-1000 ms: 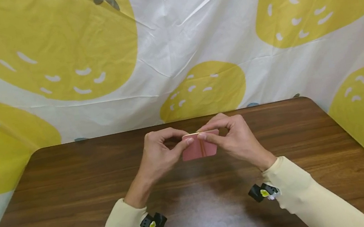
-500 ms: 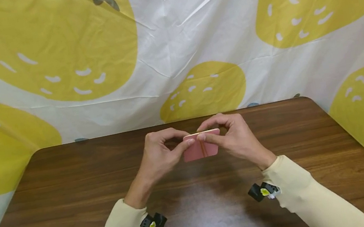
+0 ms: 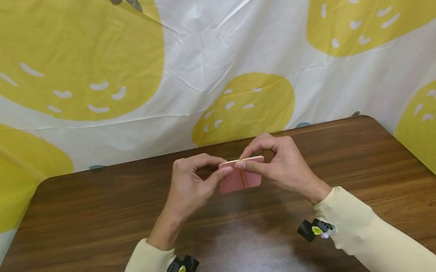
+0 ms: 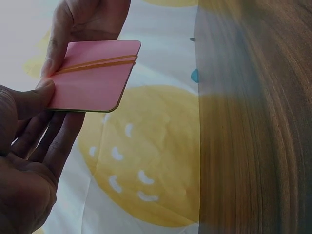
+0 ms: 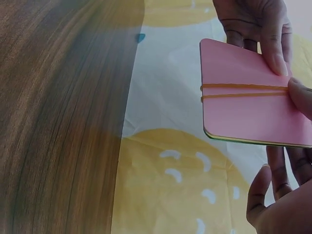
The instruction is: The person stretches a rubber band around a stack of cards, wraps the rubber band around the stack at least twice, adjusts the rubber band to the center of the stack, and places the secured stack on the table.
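Note:
A small stack of pink cards (image 3: 231, 183) with rounded corners is held above the table, between both hands. A tan rubber band (image 5: 243, 86) runs across it in two strands. Thin yellow and green edges show under the pink top in the right wrist view. My left hand (image 3: 192, 180) pinches the stack near its upper edge, thumb on the pink face. From the other side my right hand (image 3: 284, 166) pinches that same edge, its thumb at the rubber band. The fingers behind the stack are partly hidden in the head view.
A dark brown wooden table (image 3: 88, 232) lies below the hands. Behind it hangs a white cloth (image 3: 124, 139) with yellow fruit prints, which also covers both sides.
The stack tilted slightly and then levelled again. My right index finger has risen a little and shifted along the top edge, while the left hand stays nearly still.

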A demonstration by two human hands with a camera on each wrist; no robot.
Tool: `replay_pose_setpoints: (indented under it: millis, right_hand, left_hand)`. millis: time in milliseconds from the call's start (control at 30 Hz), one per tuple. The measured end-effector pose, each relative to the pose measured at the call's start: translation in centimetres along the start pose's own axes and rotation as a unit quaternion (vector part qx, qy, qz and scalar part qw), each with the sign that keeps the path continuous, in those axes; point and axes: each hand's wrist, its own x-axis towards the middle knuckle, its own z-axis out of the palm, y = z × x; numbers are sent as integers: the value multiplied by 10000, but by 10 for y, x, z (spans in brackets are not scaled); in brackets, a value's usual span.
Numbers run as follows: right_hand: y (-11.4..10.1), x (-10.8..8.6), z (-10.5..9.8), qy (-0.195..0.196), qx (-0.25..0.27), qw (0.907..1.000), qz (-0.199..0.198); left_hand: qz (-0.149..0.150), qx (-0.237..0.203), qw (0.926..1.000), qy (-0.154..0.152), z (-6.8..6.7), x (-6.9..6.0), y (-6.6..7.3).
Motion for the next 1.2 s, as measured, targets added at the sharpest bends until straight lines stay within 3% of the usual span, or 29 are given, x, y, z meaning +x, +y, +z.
replay_pose_setpoints:
  millis: [400, 600, 900, 1200]
  right_hand:
    - [-2, -2, 2, 175, -128, 9980, -596]
    - [-3, -3, 0, -5, -150, 9986, -504]
    - [-4, 0, 1, -249, -264, 9988, -320]
    - [-3, 1, 5, -252, -240, 9978, -572]
  left_hand:
    - [-297, -66, 9992, 250, -4, -2, 2]
    - [-386, -129, 9991, 148, -6, -1, 2]
    - [-258, -94, 9995, 164, -5, 0, 2]
    - [-232, -86, 9995, 196, -4, 0, 5]
